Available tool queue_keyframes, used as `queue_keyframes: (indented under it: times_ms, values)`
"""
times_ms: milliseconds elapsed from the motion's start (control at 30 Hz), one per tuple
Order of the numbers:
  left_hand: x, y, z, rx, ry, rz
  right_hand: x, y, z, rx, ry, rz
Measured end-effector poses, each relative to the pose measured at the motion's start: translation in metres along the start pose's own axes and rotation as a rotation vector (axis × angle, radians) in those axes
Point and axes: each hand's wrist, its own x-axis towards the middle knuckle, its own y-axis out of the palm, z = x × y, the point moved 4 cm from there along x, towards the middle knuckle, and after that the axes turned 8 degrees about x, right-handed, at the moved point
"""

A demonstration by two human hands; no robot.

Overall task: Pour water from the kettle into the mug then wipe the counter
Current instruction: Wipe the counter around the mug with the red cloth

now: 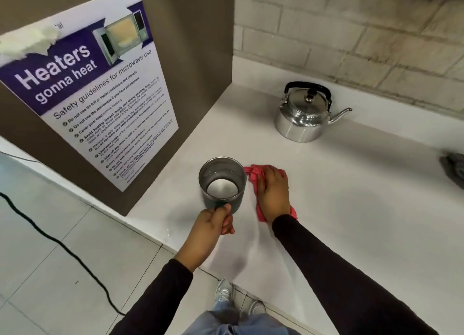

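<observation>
A grey metal mug (222,181) with water inside stands near the front edge of the white counter (351,196). My left hand (209,228) grips the mug's handle on its near side. Just right of the mug, my right hand (273,193) presses flat on a pink cloth (252,175) that lies on the counter. The shiny steel kettle (302,116) with a black handle stands upright at the back of the counter, spout to the right, well apart from both hands.
A brown panel with a microwave safety poster (100,101) rises left of the mug. A brick wall (364,33) backs the counter. A grey object (454,167) lies at the right edge. A black cable (57,244) runs over the tiled floor.
</observation>
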Motion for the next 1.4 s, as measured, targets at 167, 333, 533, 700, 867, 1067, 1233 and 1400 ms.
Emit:
queue_keyframes:
  times_ms: [167,333,533,700,867,1067,1233,1400]
  values:
    - [-0.006,-0.032,-0.012,0.030,0.019,-0.058,0.008,0.048,0.043,0.047,-0.175,0.163]
    - [-0.022,-0.062,-0.012,0.040,0.026,-0.135,-0.029,0.079,0.067,-0.088,-0.439,0.434]
    - [-0.030,-0.074,-0.008,0.037,0.033,-0.131,-0.081,0.067,0.068,-0.124,-0.650,0.662]
    - [-0.025,-0.066,0.005,0.039,0.023,-0.114,-0.098,0.032,0.039,-0.123,-0.642,0.694]
    - [-0.017,-0.045,0.014,0.067,0.026,-0.055,-0.096,-0.009,0.008,-0.070,-0.571,0.492]
    - [-0.009,-0.024,0.023,0.126,0.011,0.050,-0.084,-0.032,-0.017,-0.167,-0.201,0.360]
    - [-0.004,-0.015,0.028,0.122,-0.023,0.073,-0.074,-0.037,-0.010,-0.377,-0.094,0.160]
    - [-0.003,-0.017,0.032,0.117,-0.019,0.100,-0.067,-0.041,-0.002,-0.306,-0.022,0.072]
